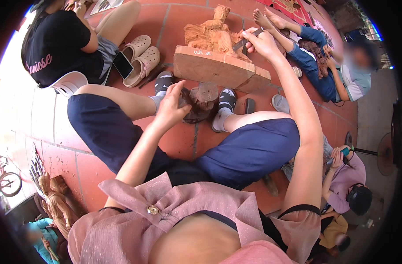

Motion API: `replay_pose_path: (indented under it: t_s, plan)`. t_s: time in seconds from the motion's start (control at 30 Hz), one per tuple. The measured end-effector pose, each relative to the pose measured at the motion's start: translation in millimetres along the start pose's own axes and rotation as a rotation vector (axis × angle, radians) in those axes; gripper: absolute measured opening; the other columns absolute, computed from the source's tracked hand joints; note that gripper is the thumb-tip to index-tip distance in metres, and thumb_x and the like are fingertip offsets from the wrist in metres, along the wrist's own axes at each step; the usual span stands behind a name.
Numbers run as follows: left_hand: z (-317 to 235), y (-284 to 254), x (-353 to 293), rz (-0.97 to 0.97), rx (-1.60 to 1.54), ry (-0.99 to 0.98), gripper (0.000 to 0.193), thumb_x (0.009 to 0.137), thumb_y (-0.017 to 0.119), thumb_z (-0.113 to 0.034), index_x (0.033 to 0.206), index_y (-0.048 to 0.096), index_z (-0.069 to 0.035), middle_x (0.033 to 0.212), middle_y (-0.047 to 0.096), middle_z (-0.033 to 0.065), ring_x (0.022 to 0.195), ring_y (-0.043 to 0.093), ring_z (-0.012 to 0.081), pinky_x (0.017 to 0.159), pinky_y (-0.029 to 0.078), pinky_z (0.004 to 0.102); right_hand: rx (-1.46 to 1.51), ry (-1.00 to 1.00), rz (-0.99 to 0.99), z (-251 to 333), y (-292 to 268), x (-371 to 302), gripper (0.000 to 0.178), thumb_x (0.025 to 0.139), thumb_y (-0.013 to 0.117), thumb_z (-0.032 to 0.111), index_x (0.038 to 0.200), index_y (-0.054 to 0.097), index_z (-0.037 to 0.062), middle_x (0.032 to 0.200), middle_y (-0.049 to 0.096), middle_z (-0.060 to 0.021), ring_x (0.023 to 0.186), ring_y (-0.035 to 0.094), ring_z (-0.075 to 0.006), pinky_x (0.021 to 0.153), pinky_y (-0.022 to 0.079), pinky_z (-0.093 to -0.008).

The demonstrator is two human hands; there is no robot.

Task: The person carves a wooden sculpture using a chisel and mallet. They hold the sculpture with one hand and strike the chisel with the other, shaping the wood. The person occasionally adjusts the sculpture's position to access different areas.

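My left hand (171, 105) is curled against the side of a dark brown lump (204, 96) with a flat round top, its thumb and fingers about the near edge. The lump rests on the floor between my feet; what lies under my palm is hidden. Farther off, my right hand (261, 45) grips a dark flat bar-shaped tool (245, 42). The tool's lower end lies close against an orange-brown wooden carving (209, 34) of a seated figure. Under this figure is a thick wooden base (213, 65) with pale marks on its near face.
A pair of beige clogs (144, 66) and a phone (122, 64) are at the left, beside a person in black (56, 44). Another person (337, 75) sits at the right with a dark carving (316, 55). A standing wooden statue (56, 204) is at lower left.
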State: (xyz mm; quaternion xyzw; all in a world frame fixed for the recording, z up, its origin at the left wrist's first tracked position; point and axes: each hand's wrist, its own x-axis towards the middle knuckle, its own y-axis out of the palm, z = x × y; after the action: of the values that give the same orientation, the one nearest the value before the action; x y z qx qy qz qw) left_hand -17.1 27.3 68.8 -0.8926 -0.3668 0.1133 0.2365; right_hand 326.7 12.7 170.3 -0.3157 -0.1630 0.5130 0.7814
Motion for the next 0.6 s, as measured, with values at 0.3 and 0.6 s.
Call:
replay_pose_path:
  t_s: [0.3,0.6]
  plan:
    - [-143.1,-161.0,102.1,0.466,0.351,0.571,0.036,0.076,0.059,0.0,0.112,0.063,0.0,0.103,0.065,0.0105,0.098,0.062,0.0217,0.087,0.049,0.0331,0.218,0.001,-0.052,-21.2,-15.3,37.7,0.019,0.092,0.063,0.02,0.106,0.071,0.0108,0.077,0.064,0.0021,0.063,0.058,-0.0048,0.056,0.048,-0.0202]
    - [-75.0,-42.3,356.8,0.378,0.359,0.564,0.035,0.077,0.069,-0.023,0.107,0.066,-0.003,0.094,0.07,0.0174,0.086,0.067,0.0298,0.078,0.052,0.0356,-0.007,0.081,0.284,-61.0,8.2,133.1,0.028,0.088,0.068,0.027,0.108,0.071,0.0076,0.07,0.059,0.0026,0.057,0.052,-0.005,0.053,0.044,-0.0196]
